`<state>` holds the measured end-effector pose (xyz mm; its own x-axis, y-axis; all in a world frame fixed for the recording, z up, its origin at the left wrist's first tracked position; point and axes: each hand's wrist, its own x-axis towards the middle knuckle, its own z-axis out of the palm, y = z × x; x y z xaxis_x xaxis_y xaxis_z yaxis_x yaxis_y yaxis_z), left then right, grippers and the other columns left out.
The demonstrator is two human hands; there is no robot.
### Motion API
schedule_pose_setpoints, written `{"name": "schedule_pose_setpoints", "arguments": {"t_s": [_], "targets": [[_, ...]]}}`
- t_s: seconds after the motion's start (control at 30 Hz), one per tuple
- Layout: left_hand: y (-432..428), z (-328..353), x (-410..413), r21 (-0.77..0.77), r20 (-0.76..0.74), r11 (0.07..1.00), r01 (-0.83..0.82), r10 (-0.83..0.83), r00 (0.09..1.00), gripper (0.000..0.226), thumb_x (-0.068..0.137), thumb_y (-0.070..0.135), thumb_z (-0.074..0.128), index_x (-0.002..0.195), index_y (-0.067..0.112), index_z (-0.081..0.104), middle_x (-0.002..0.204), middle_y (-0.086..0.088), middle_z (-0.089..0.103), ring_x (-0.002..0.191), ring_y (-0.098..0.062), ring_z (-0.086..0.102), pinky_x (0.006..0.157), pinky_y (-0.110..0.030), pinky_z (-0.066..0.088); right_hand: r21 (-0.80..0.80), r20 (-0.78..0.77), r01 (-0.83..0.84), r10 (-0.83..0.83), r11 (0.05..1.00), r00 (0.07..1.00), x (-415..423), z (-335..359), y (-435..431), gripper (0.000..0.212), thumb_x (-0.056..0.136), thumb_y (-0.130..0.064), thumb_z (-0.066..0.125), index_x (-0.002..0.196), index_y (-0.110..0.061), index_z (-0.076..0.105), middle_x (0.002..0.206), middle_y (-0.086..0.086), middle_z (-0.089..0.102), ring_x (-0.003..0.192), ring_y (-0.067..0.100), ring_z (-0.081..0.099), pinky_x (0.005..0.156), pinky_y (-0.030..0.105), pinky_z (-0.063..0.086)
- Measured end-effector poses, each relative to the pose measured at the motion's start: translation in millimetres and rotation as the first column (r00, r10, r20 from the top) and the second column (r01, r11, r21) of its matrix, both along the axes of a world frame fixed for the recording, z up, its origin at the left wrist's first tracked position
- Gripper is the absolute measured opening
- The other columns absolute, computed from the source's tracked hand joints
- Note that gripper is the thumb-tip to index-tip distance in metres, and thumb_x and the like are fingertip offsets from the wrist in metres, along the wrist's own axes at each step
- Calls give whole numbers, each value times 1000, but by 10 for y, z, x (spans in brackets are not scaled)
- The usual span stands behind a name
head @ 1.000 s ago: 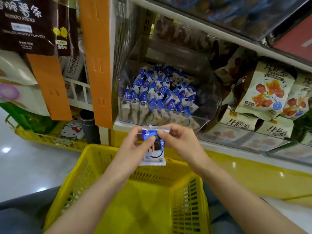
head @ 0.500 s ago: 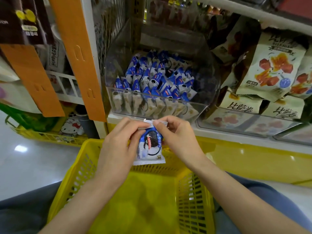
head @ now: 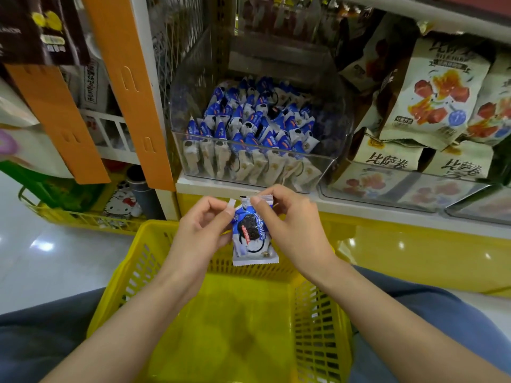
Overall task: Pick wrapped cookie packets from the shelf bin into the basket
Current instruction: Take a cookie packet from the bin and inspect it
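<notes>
Shelf: white board, front edge running left to right above a glossy yellow base.
Left end of shelf: clear bin, standing upright, packed with blue-and-white cookie packets.
Just beside, to the right: clear tray, holding cream snack bags stacked and leaning.
Floor: pale glossy tiles, with a low yellow wire basket at far left.
</notes>
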<state>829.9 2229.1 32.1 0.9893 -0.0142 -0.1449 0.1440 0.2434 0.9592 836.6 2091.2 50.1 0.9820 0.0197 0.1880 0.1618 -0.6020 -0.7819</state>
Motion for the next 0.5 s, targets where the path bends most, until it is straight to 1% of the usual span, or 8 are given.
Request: {"name": "schedule_pose_setpoints", "arguments": {"t_s": [0.07,0.13,0.2,0.23,0.3,0.37,0.4,0.5], "targets": [[0,3,-8,43,14,998,36,-37,999,18,91,11,52,74,14,54,69,7,64,73,-5,65,63,-21,55,-115,45,-3,8,993,999,-36,1,-10,20,91,-36,53,86,-19,61,71,-2,66,64,16,60,59,39,50],[-2,4,-19,157,67,986,60,-71,995,18,90,14,54,72,14,53,68,10,61,72,-1,63,64,-19,54,-239,98,-12,36,971,994,-67,-2,-16,18,92,-37,52,91,-22,61,73,-11,63,60,11,56,53,30,45],[-7,-10,-40,248,101,967,58,-86,991,22,88,19,56,71,7,51,68,5,59,71,-2,60,68,-25,52,-302,142,-26,72,953,987,-90,-10,-25,18,93,-36,52,92,-22,63,74,-16,55,59,4,48,49,17,35],[-9,-21,-46,276,106,960,52,-84,991,24,88,20,57,73,3,50,67,3,58,70,-4,59,69,-29,53,-303,150,-34,83,952,985,-98,-18,-30,18,93,-35,52,92,-22,63,75,-16,55,60,2,47,49,14,34],[-6,-48,-41,270,80,962,36,-59,995,19,87,16,59,77,3,50,65,5,59,69,-6,61,68,-29,54,-254,147,-58,98,965,984,-111,-38,-42,17,92,-33,53,93,-21,64,79,-14,61,66,4,54,53,19,41],[-6,-77,-34,177,-2,984,35,-35,999,11,86,13,62,85,10,51,73,8,63,73,-5,64,64,-23,54,-196,141,-71,100,978,985,-130,-67,-51,15,92,-30,54,93,-19,64,81,-11,63,72,6,58,57,24,46],[-4,-94,-33,124,-58,991,52,-45,997,12,85,15,63,90,13,52,80,6,65,77,-7,66,66,-24,54,-168,137,-67,91,983,986,-137,-86,-57,14,92,-29,54,92,-19,63,80,-11,63,72,7,58,58,24,45],[-11,-162,-69,69,-163,976,206,-192,968,20,85,27,59,103,17,59,95,-2,70,87,-12,67,77,-32,53,-25,74,-40,42,999,996,-152,-145,-86,8,92,-26,55,89,-21,60,74,-12,61,67,6,57,60,21,45]]}}
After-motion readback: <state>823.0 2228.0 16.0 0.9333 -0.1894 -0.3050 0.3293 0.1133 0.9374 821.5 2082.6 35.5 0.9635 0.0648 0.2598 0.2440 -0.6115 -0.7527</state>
